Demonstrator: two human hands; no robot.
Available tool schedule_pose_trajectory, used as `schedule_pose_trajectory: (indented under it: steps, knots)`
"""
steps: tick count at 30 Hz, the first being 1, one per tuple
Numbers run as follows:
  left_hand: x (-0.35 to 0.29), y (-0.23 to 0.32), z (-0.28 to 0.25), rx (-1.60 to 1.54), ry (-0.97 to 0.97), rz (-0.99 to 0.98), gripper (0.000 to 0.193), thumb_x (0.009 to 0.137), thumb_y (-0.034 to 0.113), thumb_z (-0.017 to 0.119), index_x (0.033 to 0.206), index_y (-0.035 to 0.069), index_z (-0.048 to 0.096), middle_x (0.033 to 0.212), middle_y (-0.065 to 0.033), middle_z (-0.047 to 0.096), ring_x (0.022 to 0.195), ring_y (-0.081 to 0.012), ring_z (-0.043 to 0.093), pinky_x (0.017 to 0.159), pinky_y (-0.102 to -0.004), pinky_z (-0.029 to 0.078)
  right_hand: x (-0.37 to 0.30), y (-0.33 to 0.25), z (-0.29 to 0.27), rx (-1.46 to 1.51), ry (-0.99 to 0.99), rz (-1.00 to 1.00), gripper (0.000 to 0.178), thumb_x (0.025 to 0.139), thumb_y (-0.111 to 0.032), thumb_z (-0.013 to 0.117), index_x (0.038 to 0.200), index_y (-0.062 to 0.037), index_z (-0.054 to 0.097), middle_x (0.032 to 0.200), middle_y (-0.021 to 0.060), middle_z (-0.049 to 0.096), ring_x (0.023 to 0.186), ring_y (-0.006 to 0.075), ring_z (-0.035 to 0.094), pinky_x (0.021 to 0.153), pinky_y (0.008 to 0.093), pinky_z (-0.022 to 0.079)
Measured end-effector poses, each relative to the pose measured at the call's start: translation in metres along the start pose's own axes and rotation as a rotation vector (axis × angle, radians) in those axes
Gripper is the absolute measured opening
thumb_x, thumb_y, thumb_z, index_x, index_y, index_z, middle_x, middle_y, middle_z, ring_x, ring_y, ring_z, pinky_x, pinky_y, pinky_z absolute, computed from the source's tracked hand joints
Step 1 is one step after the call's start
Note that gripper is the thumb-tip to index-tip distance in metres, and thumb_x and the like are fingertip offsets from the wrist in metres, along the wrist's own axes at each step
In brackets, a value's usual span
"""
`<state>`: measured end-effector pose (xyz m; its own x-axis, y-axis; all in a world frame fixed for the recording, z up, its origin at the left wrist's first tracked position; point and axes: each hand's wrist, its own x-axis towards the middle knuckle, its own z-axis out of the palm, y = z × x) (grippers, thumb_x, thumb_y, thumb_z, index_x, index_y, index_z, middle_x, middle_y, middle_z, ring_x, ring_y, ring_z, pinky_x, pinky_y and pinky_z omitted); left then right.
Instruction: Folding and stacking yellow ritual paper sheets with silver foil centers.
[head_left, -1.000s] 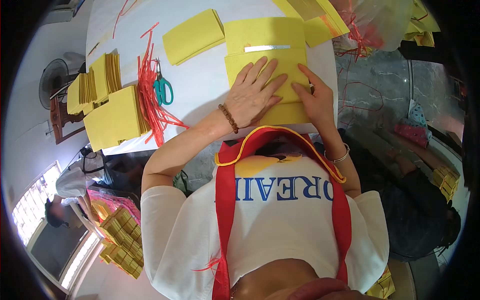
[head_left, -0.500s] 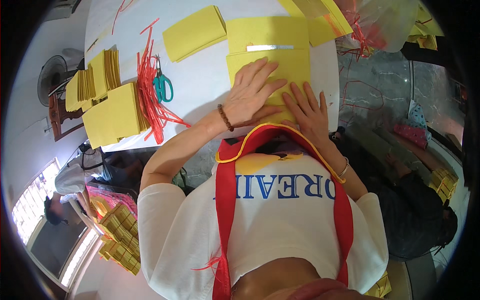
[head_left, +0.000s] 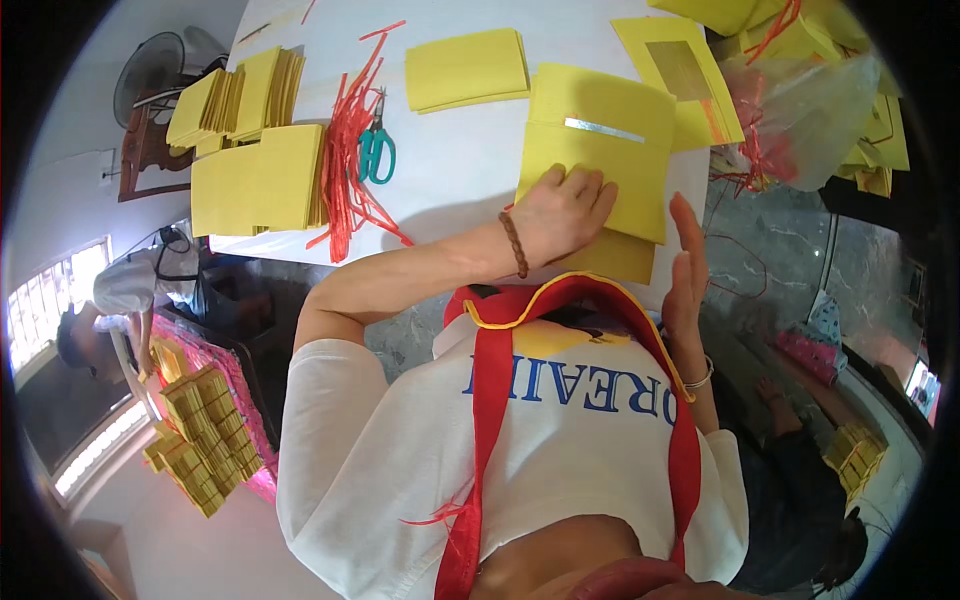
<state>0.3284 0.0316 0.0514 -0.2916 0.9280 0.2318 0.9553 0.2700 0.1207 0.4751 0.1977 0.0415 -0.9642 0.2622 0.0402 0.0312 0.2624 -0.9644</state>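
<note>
A stack of yellow paper sheets [head_left: 590, 100] lies at the table's front edge, with a silver strip across its upper part. My left hand [head_left: 562, 215], a brown bead bracelet at its wrist, is closed over the stack's near left part. Its fingers are curled down onto the yellow paper, and the thumb is hidden. Just off the stack's right edge, my right hand [head_left: 685, 265] is turned on its side. Its fingers are stretched out and hold nothing. A lower yellow layer [head_left: 615, 258] shows between the hands, near my red apron.
Left of the stack lie teal-handled scissors [head_left: 376, 152], red plastic strips [head_left: 348, 165] and yellow paper bundles [head_left: 262, 185]. Another yellow stack [head_left: 467, 70] is farther back. A clear plastic bag [head_left: 800, 115] stands at the right. Other people [head_left: 140, 275] are at both sides.
My left hand, earlier spread flat on the paper, has curled its fingers. My right hand has come off the paper to its right side. The view has shifted, and the stack now sits tilted.
</note>
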Motion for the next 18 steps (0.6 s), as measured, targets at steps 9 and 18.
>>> schedule_pose_trajectory:
  steps: [9, 18]
  knots:
    - [-0.017, -0.146, -0.03, 0.132, 0.472, -0.219, 0.059, 0.063, -0.009, 0.054, 0.12, 0.006, 0.051, 0.108, -0.0134, 0.059, 0.099, -0.0289, 0.056, 0.083, -0.0359, 0.047, 0.005, 0.012, 0.005, 0.035, 0.152, 0.015, 0.057, 0.094, -0.042, 0.028, 0.131, 0.0017, 0.036, 0.133, 0.0168, 0.04, 0.121, 0.0277, 0.042, 0.102, 0.0393, 0.028]
    - [-0.035, -0.187, 0.055, 0.331, 0.245, -0.232, 0.046, 0.074, 0.008, 0.056, 0.118, 0.007, 0.047, 0.112, -0.0123, 0.054, 0.105, -0.0261, 0.051, 0.086, -0.0359, 0.043, 0.004, 0.02, 0.011, 0.046, 0.217, 0.035, 0.049, 0.095, -0.035, 0.03, 0.123, 0.0011, 0.047, 0.124, 0.0151, 0.049, 0.117, 0.0253, 0.045, 0.1, 0.0377, 0.032]
